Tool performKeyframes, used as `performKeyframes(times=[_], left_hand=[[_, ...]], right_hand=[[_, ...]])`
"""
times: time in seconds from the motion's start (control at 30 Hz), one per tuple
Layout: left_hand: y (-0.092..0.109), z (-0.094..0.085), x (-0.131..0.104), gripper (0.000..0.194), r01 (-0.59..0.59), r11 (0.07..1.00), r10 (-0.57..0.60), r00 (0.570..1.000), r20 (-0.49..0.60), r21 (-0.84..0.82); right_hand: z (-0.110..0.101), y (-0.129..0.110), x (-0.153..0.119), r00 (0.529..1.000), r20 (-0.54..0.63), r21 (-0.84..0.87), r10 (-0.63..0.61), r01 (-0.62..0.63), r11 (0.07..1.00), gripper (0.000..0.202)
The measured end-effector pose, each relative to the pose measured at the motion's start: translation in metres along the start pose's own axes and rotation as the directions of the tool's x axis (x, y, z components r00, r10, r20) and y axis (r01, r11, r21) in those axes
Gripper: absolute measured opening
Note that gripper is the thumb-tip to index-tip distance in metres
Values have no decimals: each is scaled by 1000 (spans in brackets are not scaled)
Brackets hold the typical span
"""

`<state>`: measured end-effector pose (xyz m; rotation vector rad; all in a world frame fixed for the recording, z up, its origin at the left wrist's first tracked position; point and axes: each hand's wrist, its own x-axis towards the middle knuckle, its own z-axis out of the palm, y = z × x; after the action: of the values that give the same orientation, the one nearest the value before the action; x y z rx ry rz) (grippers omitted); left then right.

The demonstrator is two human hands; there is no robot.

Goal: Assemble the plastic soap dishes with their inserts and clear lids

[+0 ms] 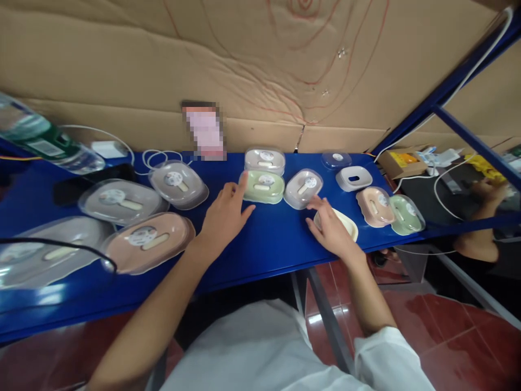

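Note:
My left hand [226, 214] is over the blue table with its thumb apart and index finger stretched out. That fingertip is at the left side of a light green oval box [254, 187] with a clear cover and a round sticker. My right hand [330, 231] has its fingers spread, partly over a cream oval piece [349, 224] that it hides in part; whether it presses on it I cannot tell. Close to its fingertips sits a grey oval box [296, 194] with a clear cover. Another grey covered box [264, 161] stands behind the green one.
On the left lie several covered grey boxes and a pink one [150, 244], with a bottle [49, 138] and cables. A phone [205, 130] leans on the cardboard [122, 65]. At right are a white slotted lid [354, 178], a pink box [375, 206], a green box [407, 214] and another person's arm [476, 239].

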<state>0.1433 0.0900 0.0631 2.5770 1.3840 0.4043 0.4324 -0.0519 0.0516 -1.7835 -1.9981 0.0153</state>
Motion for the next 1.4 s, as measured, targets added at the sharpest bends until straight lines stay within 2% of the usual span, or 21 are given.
performKeyframes(times=[0.1, 0.2, 0.3, 0.33, 0.4, 0.47, 0.53, 0.57, 0.63, 0.73, 0.83, 0.93, 1.03, 1.13, 1.2, 1.23, 1.33, 1.4], left_hand=[[-5, 0, -30, 86, -63, 983, 55, 997, -47, -172], [-3, 3, -74, 78, -128, 960, 115, 991, -67, -250], [7, 15, -104, 76, -287, 926, 283, 958, -55, -244], [11, 20, -108, 73, -358, 908, 354, 933, -61, -217], [17, 29, -113, 64, -459, 875, 454, 888, -66, -154], [16, 35, -115, 54, -493, 863, 489, 870, -66, -111], [9, 36, -120, 46, -483, 871, 477, 876, -75, -92], [3, 34, -123, 44, -467, 880, 460, 884, -89, -86], [-11, 30, -131, 41, -416, 906, 405, 906, -125, -79], [-31, 21, -144, 43, -328, 940, 313, 938, -149, -96], [-44, 15, -155, 43, -284, 944, 262, 955, -140, -170], [-47, 13, -159, 46, -253, 936, 228, 966, -125, -246], [-43, 15, -154, 54, -224, 930, 209, 974, -83, -290], [-38, 16, -147, 60, -209, 915, 205, 978, -48, -344], [-37, 15, -146, 61, -202, 905, 203, 979, -38, -375], [-37, 14, -146, 60, -197, 900, 199, 979, -35, -388], [-44, 10, -148, 57, -161, 892, 171, 985, -15, -423], [-50, 8, -150, 57, -127, 884, 146, 989, 6, -451]], right_hand=[[-13, 20, -20, 998, -10, -139, 64, -65, 988, 45], [-17, 11, -49, 994, 24, -198, 104, -97, 975, 40], [-12, -19, -60, 977, 206, -45, -56, 67, 997, 45], [-11, -26, -58, 967, 224, 4, -122, 125, 992, 50], [-15, -25, -44, 976, 150, -2, -157, 159, 987, 59], [-24, -2, -22, 999, -12, -139, -36, 34, 990, 61], [-34, 37, 4, 986, -107, -304, 124, -152, 940, 59], [-37, 58, 17, 977, -105, -388, 183, -210, 897, 58], [-38, 93, 39, 960, -30, -521, 280, -254, 815, 59], [-29, 115, 58, 926, 47, -618, 376, -269, 739, 57], [-15, 100, 56, 926, 8, -607, 378, -296, 737, 47], [-2, 60, 34, 961, -44, -525, 275, -256, 812, 40], [3, 11, 5, 993, -10, -360, 116, -112, 926, 43], [-1, -25, -14, 982, 157, -88, -102, 117, 989, 66], [-5, -34, -20, 965, 205, -17, -166, 173, 985, 78], [-7, -34, -21, 965, 208, -33, -160, 171, 985, 77], [-4, -28, -23, 972, 193, -88, -136, 155, 984, 54], [2, -30, -22, 975, 175, -61, -135, 148, 987, 45]])
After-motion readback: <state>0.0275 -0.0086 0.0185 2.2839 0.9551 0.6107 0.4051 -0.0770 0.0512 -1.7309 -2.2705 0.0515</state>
